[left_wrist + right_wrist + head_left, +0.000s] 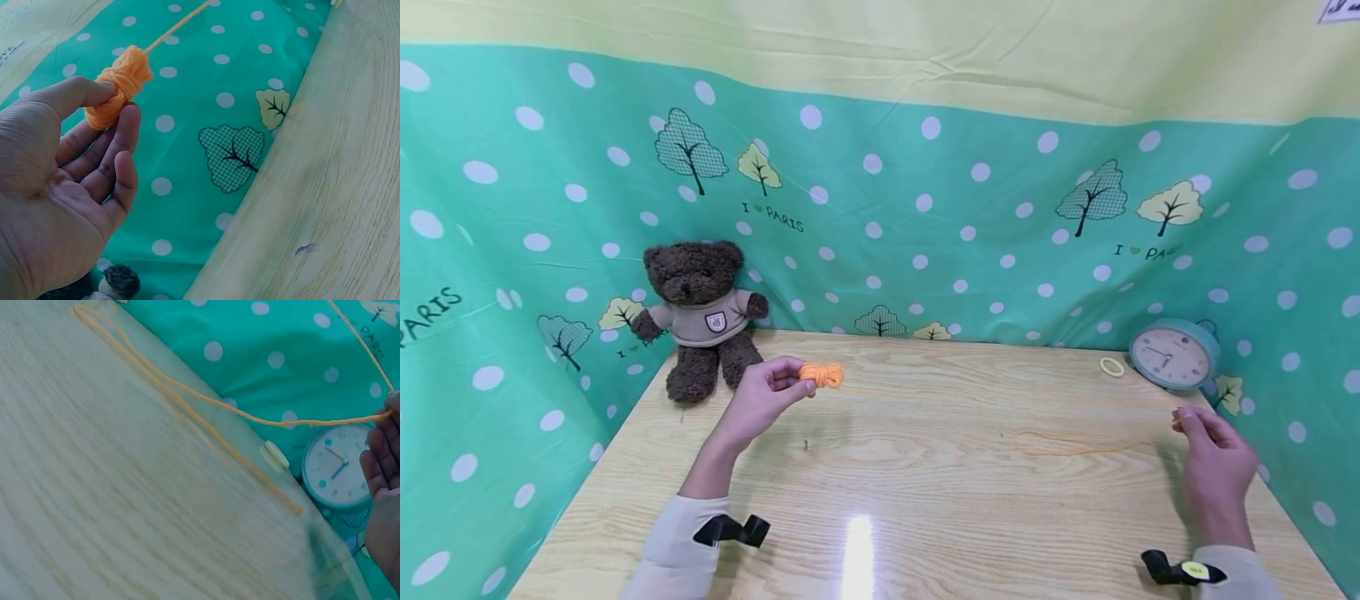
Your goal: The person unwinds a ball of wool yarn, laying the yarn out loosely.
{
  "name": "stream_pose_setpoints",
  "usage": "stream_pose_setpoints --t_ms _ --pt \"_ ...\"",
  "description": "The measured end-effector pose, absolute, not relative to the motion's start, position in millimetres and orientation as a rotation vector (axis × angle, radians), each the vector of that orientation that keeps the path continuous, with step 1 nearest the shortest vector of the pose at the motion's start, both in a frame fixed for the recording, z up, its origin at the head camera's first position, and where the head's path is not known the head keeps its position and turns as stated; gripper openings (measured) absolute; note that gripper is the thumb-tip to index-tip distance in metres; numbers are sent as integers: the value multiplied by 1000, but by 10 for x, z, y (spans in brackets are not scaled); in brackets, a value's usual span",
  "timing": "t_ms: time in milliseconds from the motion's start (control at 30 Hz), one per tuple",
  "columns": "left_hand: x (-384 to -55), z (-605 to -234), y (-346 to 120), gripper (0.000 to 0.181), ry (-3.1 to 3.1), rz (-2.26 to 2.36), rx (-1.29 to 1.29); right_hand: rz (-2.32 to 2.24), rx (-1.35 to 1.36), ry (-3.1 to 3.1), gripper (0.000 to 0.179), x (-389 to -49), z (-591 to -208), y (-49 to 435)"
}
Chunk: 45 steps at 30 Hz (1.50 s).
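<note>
A small bundle of orange yarn (pixel 822 375), wound about its middle, is pinched between the thumb and fingers of my left hand (pixel 765 396), raised over the left side of the table. In the left wrist view a single strand leads away from the yarn bundle (pixel 128 75). Over at the right, my right hand (pixel 1217 454) pinches the strand between thumb and fingers. From that grip an orange yarn strand (pixel 269 423) runs out and doubles back in a long loop on the table. Part of the right hand (pixel 384 487) is cut off by the right wrist view's edge.
A brown teddy bear (pixel 703 308) sits at the table's back left. An alarm clock (pixel 1172 357) stands at the back right, beside a pale yellow ring (pixel 1112 367). The wooden table (pixel 925 483) meets a green dotted cloth (pixel 925 233) behind.
</note>
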<state>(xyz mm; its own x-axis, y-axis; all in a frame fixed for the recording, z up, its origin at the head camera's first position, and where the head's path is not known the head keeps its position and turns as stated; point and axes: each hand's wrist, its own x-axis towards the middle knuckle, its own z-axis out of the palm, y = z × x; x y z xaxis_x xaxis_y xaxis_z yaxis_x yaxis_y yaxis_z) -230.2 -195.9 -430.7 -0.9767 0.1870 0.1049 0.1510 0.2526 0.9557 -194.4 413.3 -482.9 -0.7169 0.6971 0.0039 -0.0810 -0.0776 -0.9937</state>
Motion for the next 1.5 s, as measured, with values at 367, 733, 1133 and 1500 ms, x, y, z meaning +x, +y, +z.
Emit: stream_pose_setpoints --t_ms 367,733,1133,1500 --pt "-2319 -4326 -1984 32 2458 1886 334 1926 -806 -1583 34 -1916 -4908 4339" --pt "-2302 -4283 -2008 31 2464 1896 315 1962 -827 -1410 29 -1910 -4997 4496" --pt "-2306 -4262 -1981 33 2435 1912 334 1978 -850 -1587 26 -1879 -5070 4482" --pt "-2296 -4292 -1941 31 2431 1907 340 1985 -839 -1625 38 -1850 -5066 4455"
